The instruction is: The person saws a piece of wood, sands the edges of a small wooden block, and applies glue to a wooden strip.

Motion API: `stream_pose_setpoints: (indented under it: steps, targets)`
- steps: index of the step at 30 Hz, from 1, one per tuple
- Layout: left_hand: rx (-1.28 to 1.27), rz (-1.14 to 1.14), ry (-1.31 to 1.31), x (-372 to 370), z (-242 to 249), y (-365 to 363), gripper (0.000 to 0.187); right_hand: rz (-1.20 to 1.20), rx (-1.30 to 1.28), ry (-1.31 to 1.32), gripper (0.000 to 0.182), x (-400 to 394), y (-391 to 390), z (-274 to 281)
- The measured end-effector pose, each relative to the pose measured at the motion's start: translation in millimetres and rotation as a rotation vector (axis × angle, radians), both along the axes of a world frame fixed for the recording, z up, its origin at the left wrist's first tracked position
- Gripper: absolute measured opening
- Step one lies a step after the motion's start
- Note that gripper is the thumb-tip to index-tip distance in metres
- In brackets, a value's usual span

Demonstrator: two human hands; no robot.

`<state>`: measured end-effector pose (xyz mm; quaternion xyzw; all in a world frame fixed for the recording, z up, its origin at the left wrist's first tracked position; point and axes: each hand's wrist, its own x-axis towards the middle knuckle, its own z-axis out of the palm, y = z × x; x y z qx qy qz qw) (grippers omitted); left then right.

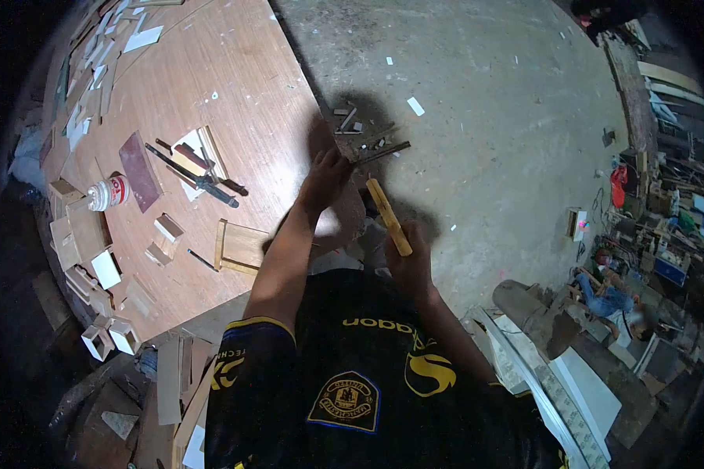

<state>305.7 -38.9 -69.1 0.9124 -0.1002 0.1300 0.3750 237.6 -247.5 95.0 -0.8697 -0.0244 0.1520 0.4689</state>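
At the right edge of the wooden table, my left hand (325, 180) is closed on a narrow dark strip (383, 153), which juts out past the edge over the floor. My right hand (409, 252) grips a yellowish wooden handle-like bar (386, 211) beside the table. The bar's upper end points up toward the strip, just below it in this view. What kind of tool it belongs to, I cannot tell.
The table (250, 86) bears a black clamp-like tool (203, 182), a white jar (108, 193), a small wooden frame (242, 246) and several wood pieces. Offcuts (356, 125) lie on the concrete floor. Another person (602, 301) sits among clutter at right.
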Motion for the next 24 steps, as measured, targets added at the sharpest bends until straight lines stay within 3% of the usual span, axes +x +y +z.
stream_pose_setpoints:
  steps: [4, 7, 9, 11, 13, 16, 19, 24]
  targets:
    - [0.06, 0.012, 0.033, 0, -2, 2, 0.015, -0.002, 0.027, -0.089, 0.016, -18, -12, 18]
    - [0.125, 0.083, 0.082, -1, -4, 0, 0.016, 0.025, -0.111, -0.103, 0.018, -36, -29, 26]
    - [0.104, 0.06, 0.134, -1, -1, 1, 0.017, -0.089, -0.128, 0.068, 0.019, -51, -41, 29]
    - [0.084, 0.04, 0.183, 1, -7, 5, 0.018, -0.08, -0.158, 0.048, 0.02, -66, -57, 29]
    - [0.228, 0.014, 0.16, 4, -18, 8, 0.019, -0.069, -0.188, 0.031, 0.02, -76, -64, 37]
    - [0.129, 0.036, -0.026, 4, -14, 5, 0.021, -0.098, -0.24, 0.076, 0.023, -81, -68, 54]
    - [0.142, 0.007, 0.13, 3, -13, 9, 0.024, -0.082, -0.265, 0.093, 0.024, -75, -68, 69]
    - [0.094, 0.021, 0.107, 2, 0, 4, 0.024, -0.061, -0.205, 0.18, 0.022, -48, -52, 102]
